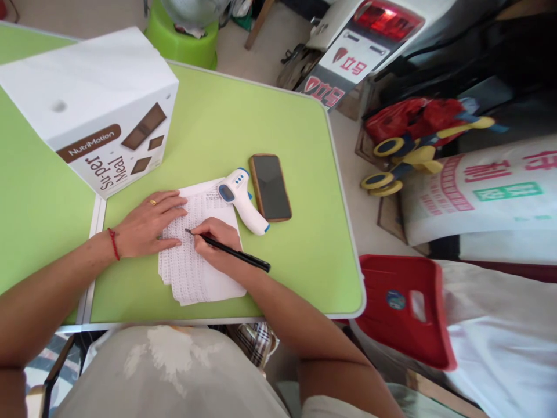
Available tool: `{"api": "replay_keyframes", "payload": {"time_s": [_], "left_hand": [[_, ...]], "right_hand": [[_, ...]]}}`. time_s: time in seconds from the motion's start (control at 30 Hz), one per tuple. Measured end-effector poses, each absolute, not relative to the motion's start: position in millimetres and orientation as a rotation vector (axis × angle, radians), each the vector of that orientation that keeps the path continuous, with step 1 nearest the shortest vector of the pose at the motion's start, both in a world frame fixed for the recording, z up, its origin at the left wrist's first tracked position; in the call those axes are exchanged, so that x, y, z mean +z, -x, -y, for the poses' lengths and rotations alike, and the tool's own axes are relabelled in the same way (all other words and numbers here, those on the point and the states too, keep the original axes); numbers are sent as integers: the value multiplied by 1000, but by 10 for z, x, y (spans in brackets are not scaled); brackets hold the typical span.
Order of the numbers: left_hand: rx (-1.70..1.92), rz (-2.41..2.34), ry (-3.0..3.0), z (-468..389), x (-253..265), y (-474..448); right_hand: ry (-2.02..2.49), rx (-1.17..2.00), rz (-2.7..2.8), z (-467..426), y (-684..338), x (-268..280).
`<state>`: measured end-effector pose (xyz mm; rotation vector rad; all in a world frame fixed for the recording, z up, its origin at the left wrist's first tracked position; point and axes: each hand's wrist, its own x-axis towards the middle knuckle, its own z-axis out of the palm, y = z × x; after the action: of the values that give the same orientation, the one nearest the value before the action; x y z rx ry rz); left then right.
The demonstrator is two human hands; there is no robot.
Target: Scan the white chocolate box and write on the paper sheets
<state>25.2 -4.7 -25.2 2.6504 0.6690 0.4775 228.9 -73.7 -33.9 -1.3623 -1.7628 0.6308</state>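
A black pen (237,252) is gripped in my right hand (217,242), its tip down on a stack of white paper sheets (191,281). Rows of small handwriting cover the left part of the top sheet, while its right part is blank. My left hand (152,223) lies flat with fingers spread over the sheets' left edge. Across the top of the paper rests a white and blue infrared thermometer (246,203). Just right of it a smartphone (272,187) in a brown-edged case lies with a dark screen.
A white NutriMotion box (108,81) stands at the table's left. The green table (304,261) has a pale rim. Beyond it are a green stool (187,40), a vehicle's tail light (387,18), a red plastic chair (404,313) and a printed white sack (487,186).
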Motion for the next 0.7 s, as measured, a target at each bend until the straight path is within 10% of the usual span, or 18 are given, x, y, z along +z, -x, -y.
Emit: {"api": "replay_keyframes", "payload": {"time_s": [0.7], "left_hand": [[477, -673, -2640, 46, -249, -247]], "right_hand": [[1336, 619, 1746, 734, -2304, -350]]}}
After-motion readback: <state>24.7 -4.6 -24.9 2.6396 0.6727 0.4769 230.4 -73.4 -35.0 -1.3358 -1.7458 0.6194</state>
